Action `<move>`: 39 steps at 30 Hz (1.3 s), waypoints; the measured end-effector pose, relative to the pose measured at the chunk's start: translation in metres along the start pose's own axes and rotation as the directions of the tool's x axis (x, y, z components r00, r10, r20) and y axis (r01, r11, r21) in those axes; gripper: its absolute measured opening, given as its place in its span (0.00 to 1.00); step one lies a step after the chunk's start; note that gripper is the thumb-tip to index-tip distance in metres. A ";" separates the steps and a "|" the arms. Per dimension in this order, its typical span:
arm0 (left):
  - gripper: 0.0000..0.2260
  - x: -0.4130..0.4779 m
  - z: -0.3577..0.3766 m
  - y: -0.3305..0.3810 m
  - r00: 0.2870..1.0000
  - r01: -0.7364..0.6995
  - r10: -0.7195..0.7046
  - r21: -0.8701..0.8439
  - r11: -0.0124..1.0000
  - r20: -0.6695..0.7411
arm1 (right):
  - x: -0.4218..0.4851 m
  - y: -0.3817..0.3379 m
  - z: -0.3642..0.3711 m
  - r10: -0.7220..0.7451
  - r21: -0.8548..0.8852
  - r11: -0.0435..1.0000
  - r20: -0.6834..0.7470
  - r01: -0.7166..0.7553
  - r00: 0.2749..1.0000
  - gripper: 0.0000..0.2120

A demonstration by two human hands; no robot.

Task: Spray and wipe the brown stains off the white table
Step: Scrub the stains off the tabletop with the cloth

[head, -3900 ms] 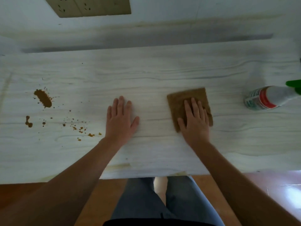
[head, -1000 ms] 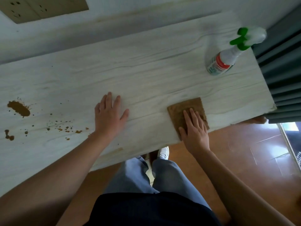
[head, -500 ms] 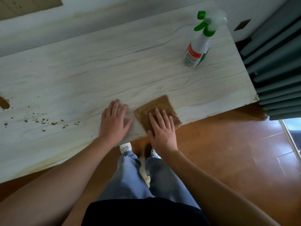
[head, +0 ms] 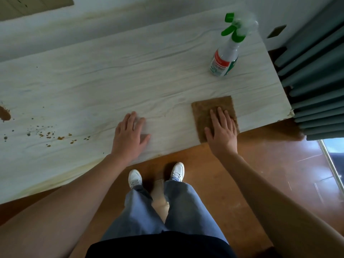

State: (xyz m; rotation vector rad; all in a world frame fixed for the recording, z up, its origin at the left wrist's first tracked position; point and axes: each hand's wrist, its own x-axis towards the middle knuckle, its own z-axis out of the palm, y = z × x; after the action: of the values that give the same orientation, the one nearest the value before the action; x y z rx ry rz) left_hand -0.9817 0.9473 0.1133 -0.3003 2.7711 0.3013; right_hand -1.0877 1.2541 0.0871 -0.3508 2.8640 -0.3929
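The white table [head: 130, 75] carries brown stains [head: 59, 136] along its left part, with a larger blotch [head: 4, 114] at the left edge of the view. A brown cloth [head: 208, 108] lies flat near the table's front right edge. My right hand [head: 221, 131] rests flat on the cloth, fingers spread. My left hand [head: 130, 135] lies flat on bare table, to the right of the stains. A white spray bottle [head: 226, 54] with a green trigger stands upright at the far right, untouched.
Grey curtains [head: 316, 71] hang just past the table's right end. A wall with a socket panel [head: 33, 4] runs behind the table. Brown tiled floor [head: 260, 174] and my legs and white shoes lie below the front edge.
My view has swung right and tilted over the last seconds. In the last half second my right hand and the cloth moved right, away from my left hand. The bottle has stayed put.
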 end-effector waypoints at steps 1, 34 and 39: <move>0.28 0.001 0.000 -0.002 1.000 -0.002 0.002 -0.005 1.000 0.011 | -0.001 -0.005 0.002 0.009 0.007 1.000 -0.005 -0.009 1.000 0.30; 0.28 -0.206 0.008 -0.387 0.943 0.312 -0.319 -0.078 0.947 -0.095 | -0.123 -0.434 0.161 -0.335 -0.039 0.936 0.203 0.349 0.920 0.30; 0.28 -0.206 0.023 -0.387 0.935 0.314 -0.326 -0.099 0.944 -0.143 | -0.101 -0.425 0.150 -0.246 -0.075 0.962 0.185 0.263 0.951 0.30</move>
State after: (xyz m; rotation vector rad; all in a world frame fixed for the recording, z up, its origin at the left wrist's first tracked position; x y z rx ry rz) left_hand -0.6916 0.6181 0.0985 -0.8183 2.8046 0.3100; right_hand -0.8674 0.8482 0.0887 -0.7410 2.6780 -0.2504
